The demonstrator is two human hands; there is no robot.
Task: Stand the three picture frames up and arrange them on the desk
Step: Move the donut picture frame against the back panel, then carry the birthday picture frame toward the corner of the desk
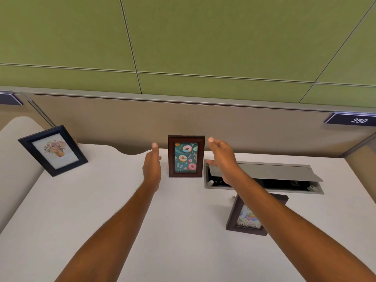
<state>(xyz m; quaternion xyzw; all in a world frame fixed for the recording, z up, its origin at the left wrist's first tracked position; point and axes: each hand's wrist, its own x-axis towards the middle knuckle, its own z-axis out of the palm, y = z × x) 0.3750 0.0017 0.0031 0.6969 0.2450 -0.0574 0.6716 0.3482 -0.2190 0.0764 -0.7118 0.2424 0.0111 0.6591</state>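
We read "250" on the dark sign [353, 119] at the partition's right end; a second dark sign [9, 98] at the left edge shows no writing we can make out. The balloon frame [247, 217] carries lettering along its bottom, partly hidden by our right forearm and too blurred to read with certainty.

The cable box [264, 178] sunk in the desk [101, 200] has its lid propped up; inside we see dark sockets and a small knob, nothing clearer.

The donut frame [186, 156] stands upright at the desk's back edge, between our hands. Our left hand [152, 165] is open, fingers straight, just beside its left side without touching. Our right hand [222, 156] is open too, fingers loosely spread, just beside its upper right corner, apart from it. The flower frame [53, 150] stands well to the left, tilted in our view. The balloon frame stands nearer us on the right, under our forearm.
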